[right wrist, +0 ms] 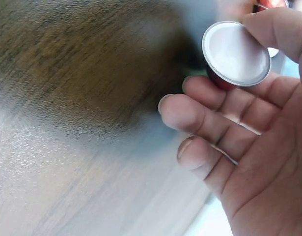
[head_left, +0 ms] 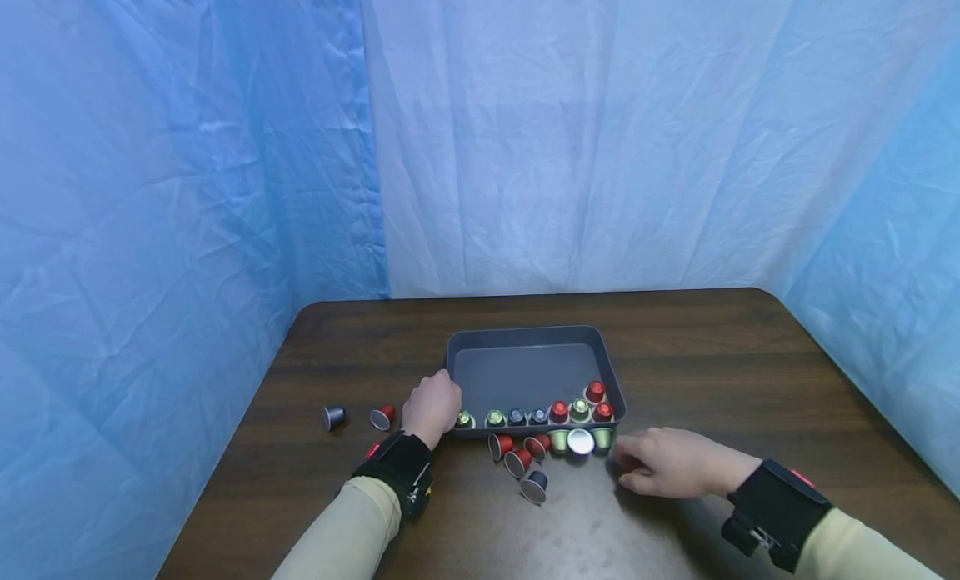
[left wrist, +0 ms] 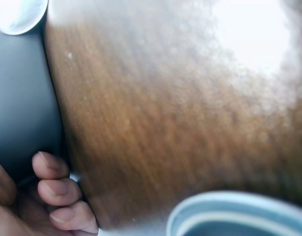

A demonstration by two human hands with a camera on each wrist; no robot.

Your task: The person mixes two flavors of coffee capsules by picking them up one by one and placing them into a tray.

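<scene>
A dark grey tray [head_left: 525,359] holds a front row of green, blue and red coffee capsules, with one more red capsule [head_left: 595,392] behind the row's right end. My left hand [head_left: 433,407] grips the tray's left front corner; its curled fingers [left wrist: 57,191] lie against the wall in the left wrist view, while thumb and index finger are mostly hidden. Right of the tray's front corner, my right hand [head_left: 670,463] pinches a coffee capsule [right wrist: 236,54] between thumb and fingers. Its silver lid faces the wrist camera, and a little red body shows underneath.
Green capsules [head_left: 602,440], a white-lidded capsule [head_left: 581,442], red capsules [head_left: 517,462] and a dark blue one [head_left: 534,486] lie before the tray. Left of it are another red [head_left: 382,416] and dark capsule [head_left: 333,417]. Blue curtains [head_left: 570,147] enclose the wooden table [head_left: 697,347].
</scene>
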